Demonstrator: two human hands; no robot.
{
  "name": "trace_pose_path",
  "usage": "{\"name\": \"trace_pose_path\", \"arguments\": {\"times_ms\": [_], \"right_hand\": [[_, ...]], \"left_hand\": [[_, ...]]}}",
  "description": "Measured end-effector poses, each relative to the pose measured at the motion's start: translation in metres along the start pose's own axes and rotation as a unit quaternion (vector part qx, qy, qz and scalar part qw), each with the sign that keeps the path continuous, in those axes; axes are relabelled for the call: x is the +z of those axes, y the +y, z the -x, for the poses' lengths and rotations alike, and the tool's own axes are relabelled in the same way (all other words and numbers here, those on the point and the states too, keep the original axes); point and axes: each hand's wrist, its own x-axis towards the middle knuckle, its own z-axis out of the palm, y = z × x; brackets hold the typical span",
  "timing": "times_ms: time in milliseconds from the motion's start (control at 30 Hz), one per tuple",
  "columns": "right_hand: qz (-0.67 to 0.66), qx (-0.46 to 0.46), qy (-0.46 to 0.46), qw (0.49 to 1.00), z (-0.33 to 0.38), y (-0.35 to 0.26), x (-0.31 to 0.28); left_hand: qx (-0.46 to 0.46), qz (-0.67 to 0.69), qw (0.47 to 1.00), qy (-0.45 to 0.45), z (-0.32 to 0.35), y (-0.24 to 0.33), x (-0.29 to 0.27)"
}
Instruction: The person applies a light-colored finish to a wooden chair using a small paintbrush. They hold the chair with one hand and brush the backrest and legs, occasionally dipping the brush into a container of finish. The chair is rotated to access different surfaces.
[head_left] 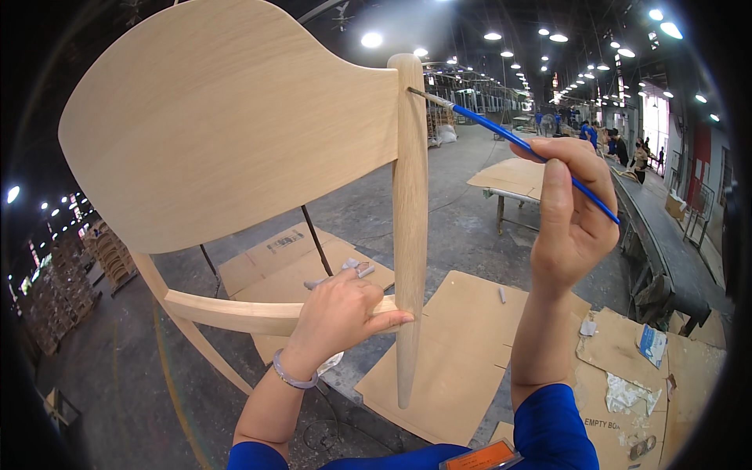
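A pale wooden chair frame stands before me, its broad curved backrest (235, 117) filling the upper left. The round, tapered right post (410, 204) joins the backrest's end. My left hand (341, 309) is closed round the curved lower rail (235, 309), close to where it meets this post, with the thumb toward the post. In my right hand (576, 204) is a thin blue paintbrush (493, 127), held like a pen. The brush's dark tip touches, or nearly touches, the post's upper part beside the backrest joint.
Flattened cardboard sheets (454, 352) lie below the chair, with small grey pieces (502, 295) on them. A cardboard-topped table (513, 177) stands beyond. A conveyor (666, 235) runs along the right, with several people farther off. Stacked wooden parts (106, 254) stand at left.
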Motion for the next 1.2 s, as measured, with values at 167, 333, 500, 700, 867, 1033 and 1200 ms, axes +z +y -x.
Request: {"name": "trace_pose_path", "arguments": {"times_ms": [167, 333, 500, 700, 867, 1033, 1200], "right_hand": [[0.012, -0.005, 0.000, 1.000, 0.001, 0.002, 0.007], [0.013, 0.003, 0.001, 1.000, 0.003, 0.002, 0.014], [0.018, -0.004, -0.003, 1.000, 0.004, 0.004, 0.019], [0.016, -0.006, 0.003, 1.000, 0.007, 0.006, 0.025], [0.020, -0.005, 0.005, 1.000, 0.008, 0.007, 0.030], [0.023, -0.006, 0.002, 1.000, 0.010, 0.009, 0.036], [0.015, -0.005, 0.004, 1.000, 0.012, 0.013, 0.044]], "left_hand": [[0.000, -0.010, 1.000, 0.002, 0.001, -0.007, 0.000], [-0.001, -0.015, 1.000, 0.004, 0.002, -0.013, -0.001], [-0.007, -0.010, 1.000, -0.003, 0.003, -0.020, -0.002], [-0.006, -0.016, 1.000, -0.003, 0.004, -0.025, -0.001], [-0.007, -0.017, 1.000, -0.008, 0.004, -0.032, -0.001], [-0.003, -0.011, 1.000, -0.003, 0.004, -0.040, -0.001], [-0.002, -0.013, 1.000, -0.001, 0.003, -0.048, -0.001]]}}
